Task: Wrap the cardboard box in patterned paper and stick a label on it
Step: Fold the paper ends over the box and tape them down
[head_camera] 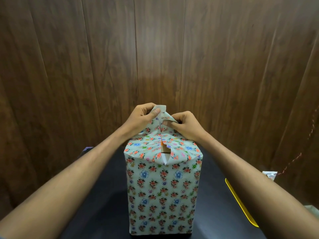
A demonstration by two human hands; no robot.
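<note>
The wrapped cardboard box [163, 190] stands upright on the dark table [103, 195]. Above its top, the left hand [140, 118] and right hand [185, 125] each pinch the patterned paper [160, 116]; fold both flaps down flat, closing the gap.

I see a tall cardboard box [163, 192] standing upright on a dark table [107, 187], its sides covered in patterned paper [150, 152] printed with small flowers; at the top the paper is gathered upward into loose flaps, and a narrow gap between them shows a strip of bare cardboard; my left hand [143, 116] pinches the raised left flap between thumb and curled fingers; my right hand [184, 125] grips the right flap just beside it, the paper crumpled under its fingers; a thin yellow object [240, 203] lies at the table's right edge; a wood-panelled wall [103, 57] rises behind.
</note>
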